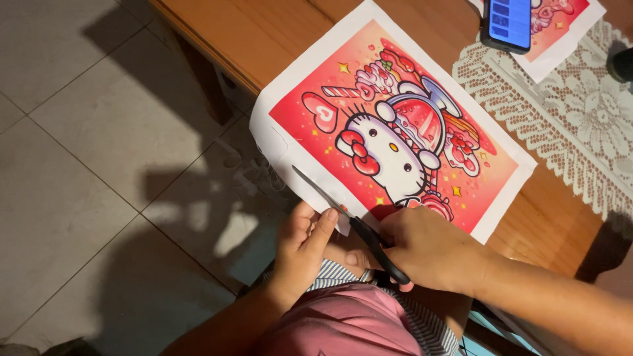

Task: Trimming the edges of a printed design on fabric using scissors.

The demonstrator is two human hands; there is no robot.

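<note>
A printed sheet [395, 125] with a red cartoon cat picture and a white border lies partly over the edge of a wooden table [264, 33]. My right hand [428, 247] grips black-handled scissors [359, 227], whose open blades reach up-left along the sheet's lower white border. My left hand [303, 240] pinches the white border of the sheet just beside the blades, thumb on top.
A phone [508, 23] with a lit blue screen rests on a second red print [560, 26] at the top right. A white lace runner [580, 118] covers the table's right side. Tiled floor [79, 165] lies to the left, below the table edge.
</note>
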